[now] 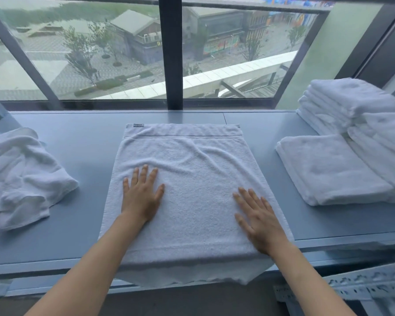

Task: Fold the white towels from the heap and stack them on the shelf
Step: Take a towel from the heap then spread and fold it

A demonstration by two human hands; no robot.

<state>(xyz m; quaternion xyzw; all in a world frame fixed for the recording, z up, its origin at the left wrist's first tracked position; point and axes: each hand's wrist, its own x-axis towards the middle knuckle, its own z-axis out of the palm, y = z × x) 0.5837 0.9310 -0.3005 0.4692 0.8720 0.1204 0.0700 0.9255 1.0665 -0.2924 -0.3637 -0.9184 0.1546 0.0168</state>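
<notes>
A white towel (187, 169) lies spread flat on the blue-grey shelf (87, 142), its near end hanging over the front edge. My left hand (141, 195) presses flat on the towel's left part, fingers straight and spread. My right hand (258, 220) lies flat on its right part near the edge. A crumpled heap of white towels (21, 176) sits at the left. At the right stand folded white towels: a single folded one (328, 169) in front and a taller stack (347, 103) behind it.
A large window with a dark centre post (170, 53) rises right behind the shelf. A perforated metal bracket (363, 281) juts out below the shelf at the lower right. Bare shelf surface shows between the spread towel and both piles.
</notes>
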